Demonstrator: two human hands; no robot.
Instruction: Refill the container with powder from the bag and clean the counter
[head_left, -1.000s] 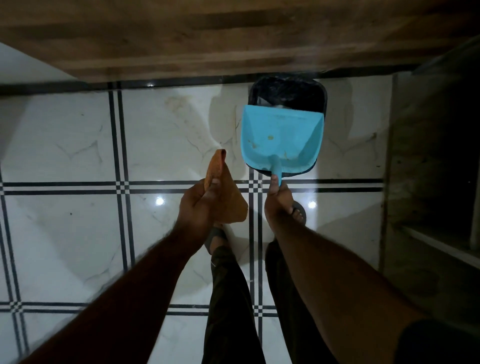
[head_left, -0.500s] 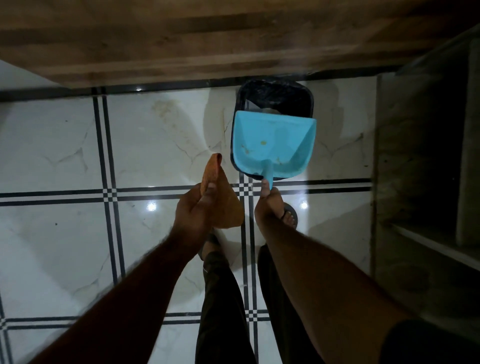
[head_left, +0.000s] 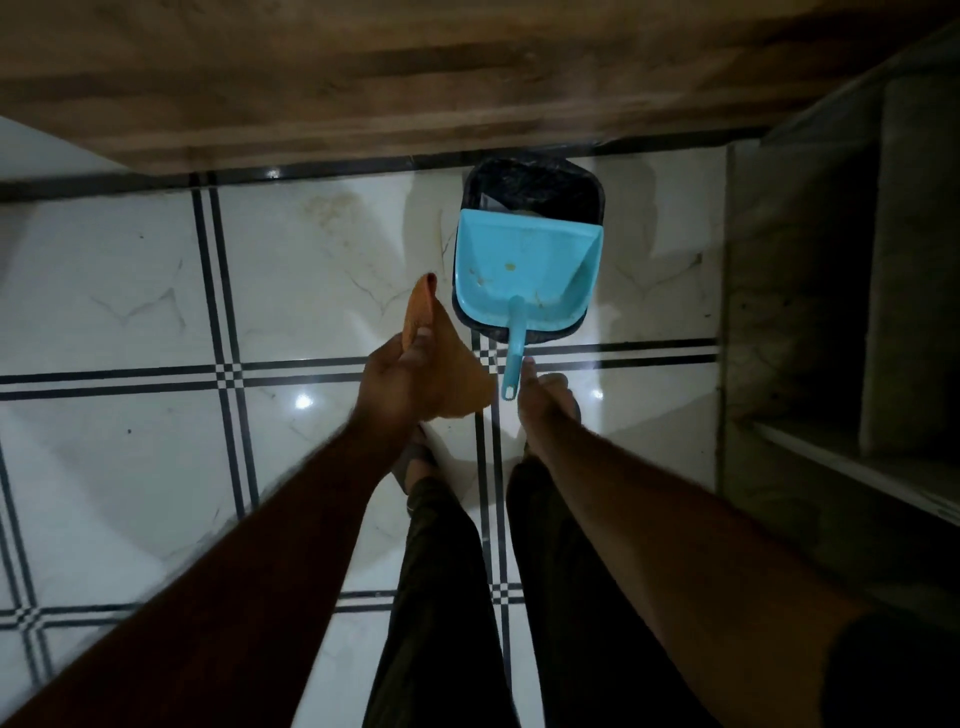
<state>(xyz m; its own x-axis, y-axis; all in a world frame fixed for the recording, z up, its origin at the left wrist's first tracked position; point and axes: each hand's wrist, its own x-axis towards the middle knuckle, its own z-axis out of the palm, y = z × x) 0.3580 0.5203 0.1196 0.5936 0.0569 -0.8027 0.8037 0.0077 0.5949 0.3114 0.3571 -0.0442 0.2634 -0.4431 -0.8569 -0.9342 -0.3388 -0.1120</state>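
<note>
A light blue dustpan (head_left: 524, 265) lies across the top of a black bin (head_left: 535, 187) lined with a dark bag; a few yellowish specks cling to the pan. Its handle (head_left: 513, 358) points toward me and shows along its whole length. My right hand (head_left: 545, 400) is just right of the handle's end, thumb beside it, fingers loosely curled around nothing. My left hand (head_left: 400, 384) grips an orange cloth (head_left: 452, 374) that hangs left of the dustpan. The container, the bag and the powder are out of view.
The white tiled floor (head_left: 130, 291) has dark grid lines. A wooden cabinet front (head_left: 363, 78) runs along the top behind the bin. A dim shelf unit (head_left: 841, 312) stands at the right. My legs and sandalled feet are below the hands.
My right hand has let go of the dustpan handle and drawn back a little; the pan now rests on the bin. The left hand still holds the cloth.
</note>
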